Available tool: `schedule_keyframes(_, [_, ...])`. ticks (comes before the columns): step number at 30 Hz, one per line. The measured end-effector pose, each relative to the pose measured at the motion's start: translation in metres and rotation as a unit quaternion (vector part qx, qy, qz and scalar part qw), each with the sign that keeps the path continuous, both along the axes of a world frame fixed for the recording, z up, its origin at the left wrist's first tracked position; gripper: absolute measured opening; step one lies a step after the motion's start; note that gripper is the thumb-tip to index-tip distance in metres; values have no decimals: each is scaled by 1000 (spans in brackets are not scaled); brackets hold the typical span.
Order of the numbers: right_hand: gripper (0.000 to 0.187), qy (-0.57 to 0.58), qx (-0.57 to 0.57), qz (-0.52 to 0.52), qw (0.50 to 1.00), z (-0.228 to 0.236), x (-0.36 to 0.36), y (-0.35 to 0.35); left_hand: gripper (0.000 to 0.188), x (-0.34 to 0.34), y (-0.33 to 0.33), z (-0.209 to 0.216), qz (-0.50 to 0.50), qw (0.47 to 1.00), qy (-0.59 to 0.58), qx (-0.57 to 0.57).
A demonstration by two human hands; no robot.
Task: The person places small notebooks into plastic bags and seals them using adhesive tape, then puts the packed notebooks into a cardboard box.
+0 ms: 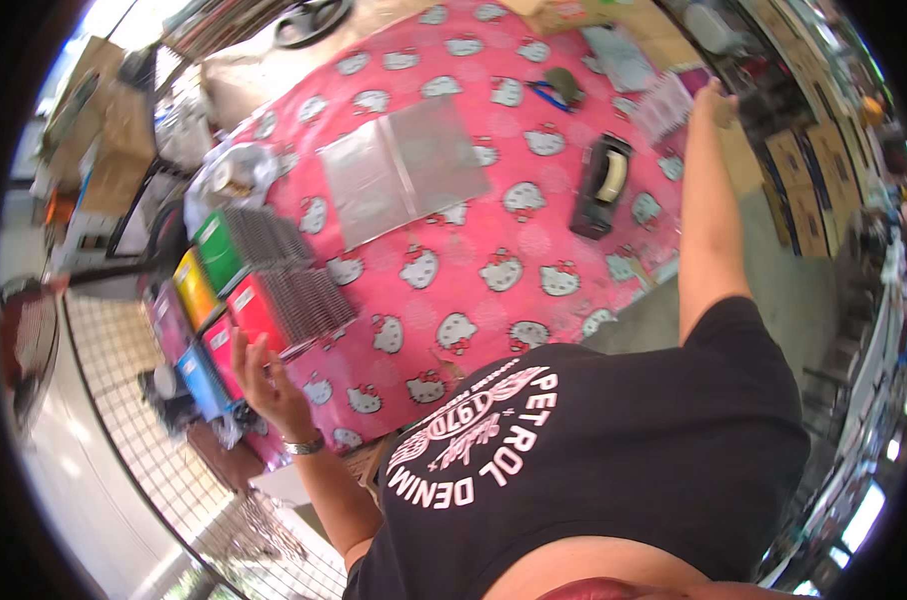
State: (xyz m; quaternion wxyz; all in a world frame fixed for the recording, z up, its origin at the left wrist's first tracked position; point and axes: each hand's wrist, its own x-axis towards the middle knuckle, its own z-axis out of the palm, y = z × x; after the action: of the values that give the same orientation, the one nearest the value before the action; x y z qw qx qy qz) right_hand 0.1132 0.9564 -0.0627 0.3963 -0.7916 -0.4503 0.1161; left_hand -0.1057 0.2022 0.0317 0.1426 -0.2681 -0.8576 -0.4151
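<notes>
My left hand [272, 396], with a watch at the wrist, is raised at the table's left side with its fingers apart and nothing in them. Beside it stand stacks of spiral-bound notebooks with red [259, 312], green [217, 243], yellow [194, 285] and blue [203, 380] covers. My right arm stretches to the far right, where my right hand [712, 108] is at a white sheet with a purple edge [666, 106]; its fingers are too small and blurred to read. Between the hands a clear plastic cover [406, 170] lies spread flat. A black tape dispenser [602, 187] stands right of it.
A pink patterned cloth [494, 235] covers the table. Blue-handled scissors [551, 96] lie beside a dark green item [566, 84] at the back. A roll in clear plastic [236, 172] sits behind the notebooks. Cardboard boxes [809, 185] stand beyond the right edge.
</notes>
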Motion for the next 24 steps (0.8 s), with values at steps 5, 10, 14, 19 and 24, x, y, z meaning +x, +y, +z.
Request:
schedule_keyframes(5, [46, -56, 324, 379, 865, 30, -128, -141, 28, -130, -89, 48, 209, 963, -7, 171])
schedule_keyframes(10, [17, 135, 274, 824, 477, 58, -330, -467, 27, -249, -218, 26, 296, 942, -135, 86])
schedule_keyframes(14, [27, 73, 153, 890, 422, 84, -417, -616, 37, -299, -241, -5, 263, 959, -77, -77])
schedule_keyframes(19, [44, -168, 7, 826, 539, 73, -492, -674, 50, -319, -174, -36, 206, 942, -157, -215])
schedule_keyframes(24, [42, -272, 12, 841, 467, 76, -499, -718, 46, -319, -224, -57, 190, 956, -168, -149])
